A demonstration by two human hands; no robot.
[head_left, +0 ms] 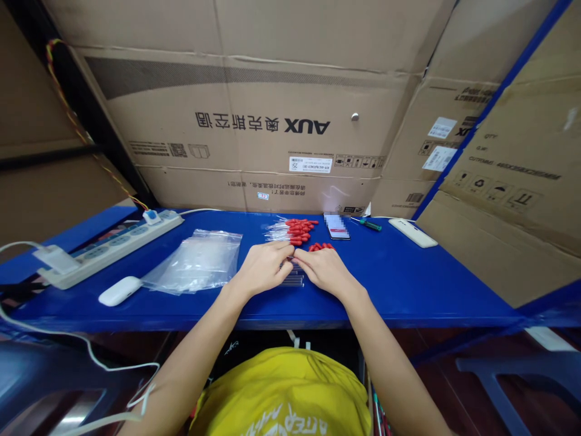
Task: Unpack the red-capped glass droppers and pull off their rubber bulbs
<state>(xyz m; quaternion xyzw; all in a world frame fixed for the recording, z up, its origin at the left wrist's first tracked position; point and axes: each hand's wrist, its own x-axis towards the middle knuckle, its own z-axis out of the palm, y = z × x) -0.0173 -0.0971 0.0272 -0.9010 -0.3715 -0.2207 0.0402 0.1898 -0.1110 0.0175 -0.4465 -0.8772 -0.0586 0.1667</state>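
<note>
My left hand [267, 266] and my right hand [327, 270] meet over the blue table, fingertips pinched together. Whatever lies between them is too small and too covered to name. Just beyond the fingers is a pile of clear thin tubes with red rubber bulbs [299, 231], looking like droppers, bulbs pointing right. A smaller group of loose red bulbs [321, 247] sits partly behind my right hand. Below my fingertips, several clear thin tubes [293, 281] lie side by side on the table, partly covered by my hands.
Left of my hands lie clear zip bags [200, 261], a white rounded case [120, 291] and a power strip [115, 245]. Behind to the right are a phone [337, 227], a green-handled screwdriver [368, 224] and a white oblong device [413, 233]. Cardboard panels [254, 91] wall the table's back.
</note>
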